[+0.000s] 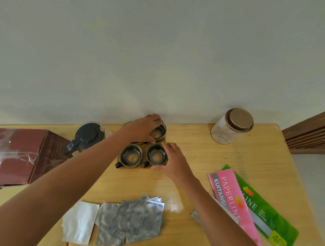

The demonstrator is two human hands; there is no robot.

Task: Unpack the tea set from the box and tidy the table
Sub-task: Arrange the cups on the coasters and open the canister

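Glass tea cups with dark holders stand on square wooden coasters near the wall. My left hand (143,128) grips the rim of the back right cup (159,132). My right hand (172,161) wraps around the side of the front right cup (156,155). The front left cup (130,155) stands free with its handle toward me. Another cup behind it is mostly hidden under my left hand. A glass teapot (87,136) with a black lid and handle stands left of the cups. The maroon box (18,154) lies at the far left with torn clear tape.
A round tin (232,126) with a bronze lid stands at the back right. Pink and green receipt books (247,205) lie at the right edge. Several grey and white plastic wrappers (121,219) lie at the front. The wooden table (203,155) ends at the wall.
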